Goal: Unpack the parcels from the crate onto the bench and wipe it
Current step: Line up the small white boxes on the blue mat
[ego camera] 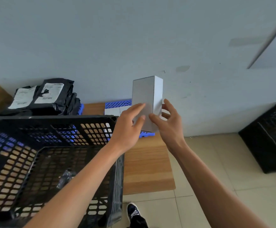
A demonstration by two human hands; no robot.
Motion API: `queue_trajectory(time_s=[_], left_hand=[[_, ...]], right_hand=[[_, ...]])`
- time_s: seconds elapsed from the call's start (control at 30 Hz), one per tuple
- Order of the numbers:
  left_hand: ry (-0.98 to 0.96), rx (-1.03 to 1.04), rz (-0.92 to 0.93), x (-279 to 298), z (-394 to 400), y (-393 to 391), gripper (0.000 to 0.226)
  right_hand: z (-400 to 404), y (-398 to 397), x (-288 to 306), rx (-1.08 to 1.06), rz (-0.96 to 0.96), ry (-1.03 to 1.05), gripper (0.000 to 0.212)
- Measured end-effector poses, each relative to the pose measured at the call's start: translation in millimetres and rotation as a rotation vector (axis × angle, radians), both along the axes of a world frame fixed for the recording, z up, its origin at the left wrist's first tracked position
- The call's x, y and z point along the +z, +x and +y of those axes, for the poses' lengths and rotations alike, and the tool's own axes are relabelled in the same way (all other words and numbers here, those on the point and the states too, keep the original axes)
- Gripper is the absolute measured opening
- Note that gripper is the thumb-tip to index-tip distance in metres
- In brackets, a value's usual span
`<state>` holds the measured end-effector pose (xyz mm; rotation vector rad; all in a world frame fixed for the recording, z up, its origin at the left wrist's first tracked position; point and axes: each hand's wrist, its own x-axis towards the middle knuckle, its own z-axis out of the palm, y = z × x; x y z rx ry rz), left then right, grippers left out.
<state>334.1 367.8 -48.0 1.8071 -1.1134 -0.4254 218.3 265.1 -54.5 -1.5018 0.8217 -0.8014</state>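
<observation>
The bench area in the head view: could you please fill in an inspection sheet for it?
Surface: wooden bench, bare at its right end; blue slatted mats lie by the wall.
Job's things: white box upright on a mat; black mailer bags stacked at the back left; black crate on the bench, holding only a small crumpled plastic scrap.
Clutter: low white boxes behind the crate.
Hands: left hand has straight fingers on the box front; right hand cups its right side.
Cables: nothing seen.
Surroundings: pale wall, tiled floor, second black crate on the floor, a shoe.
</observation>
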Motion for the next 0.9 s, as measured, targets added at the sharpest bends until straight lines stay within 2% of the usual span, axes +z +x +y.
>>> queue_trajectory(time_s=[0.1,0.17,0.3,0.37,0.47,0.6,0.7,0.77,0.9], left_hand=[[0.025,0.002,0.151,-5,-16,0,0.045],[0.009,0.021,0.277,-8,-25,2,0.045],[-0.072,0.123,0.430,-9,-39,4,0.043],[-0.084,0.185,0.534,-13,-45,6,0.049],[-0.037,0.252,0.535,-19,-56,10,0.065],[-0.045,0.398,0.590,-26,-73,10,0.066],[-0.082,0.476,0.645,-31,-84,11,0.060],[-0.137,0.534,0.709,-33,-92,13,0.057],[-0.161,0.572,0.766,-39,-107,16,0.054]], right_hand=[[-10,12,0,0.029,0.076,-0.057,0.070],[-17,19,-2,0.057,0.070,-0.060,0.067],[-30,24,-8,0.112,-0.018,0.064,0.061],[-38,25,-14,0.156,-0.055,0.122,0.060],[-53,27,-24,0.217,-0.077,0.160,0.060],[-76,28,-34,0.267,-0.027,0.162,0.064],[-99,29,-44,0.244,0.082,0.145,0.047],[-113,28,-51,0.257,0.124,0.212,0.029],[-130,31,-57,0.306,0.091,0.418,0.033]])
